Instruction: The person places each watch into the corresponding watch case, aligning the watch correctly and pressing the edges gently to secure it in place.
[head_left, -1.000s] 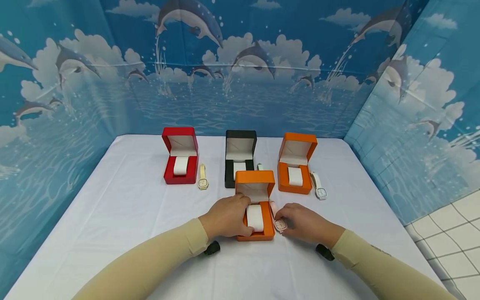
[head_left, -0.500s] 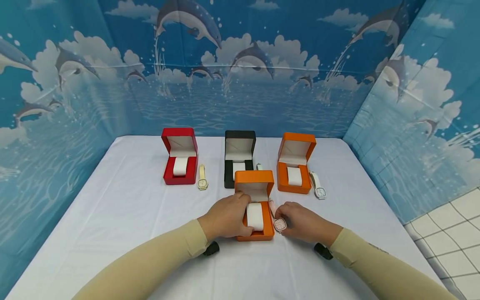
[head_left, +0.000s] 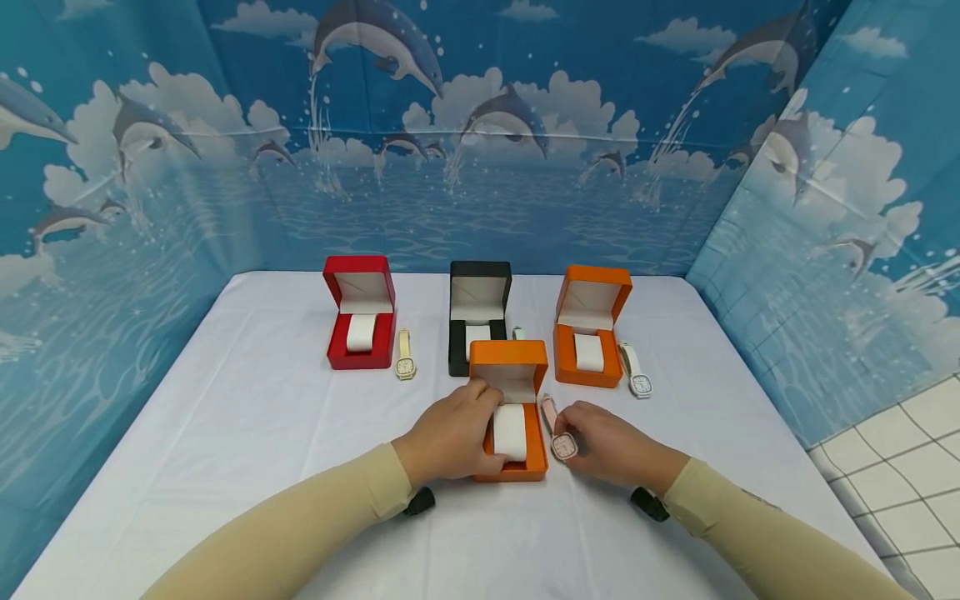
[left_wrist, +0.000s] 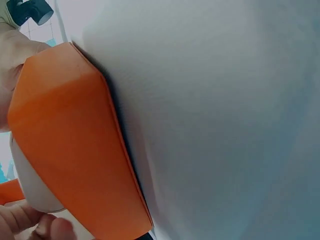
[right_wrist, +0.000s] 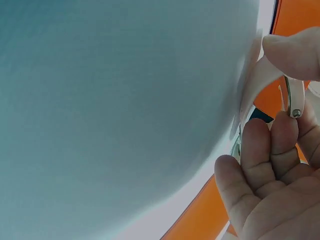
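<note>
The pink watch [head_left: 564,447] is just beside the right wall of the front orange box [head_left: 510,473], its dial facing up, and you pinch it near the case between the thumb and fingers of your right hand [head_left: 611,444]. That hold is narrow, so a twist of the wrist could let the smooth case slip and drop. The pink strap [head_left: 550,412] trails loose toward the lid; if you lift carelessly, it could snag on the box's edge, though whether its end touches the cloth is hard to tell. Your left hand [head_left: 452,427] grips the left side of that box, thumb at the front and fingers toward the hinge. Pressing unevenly there could skid the box over the white cloth, and your fingers lie close enough to the white cushion [head_left: 510,433] to nudge it askew; you cannot tell from here whether they bear on it. The open lid [head_left: 508,354] stands upright just behind your fingers, so a knock might tip it shut. Beyond, the black box [head_left: 458,360] is partly hidden by that lid, and pushing forward could bump it. Reaching wide to the right might brush the white-strapped watch [head_left: 641,385] beside the rear orange box [head_left: 588,376]. The red box [head_left: 360,360] and gold watch [head_left: 405,367] sit well apart on the tabletop [head_left: 300,533], at little risk.
</note>
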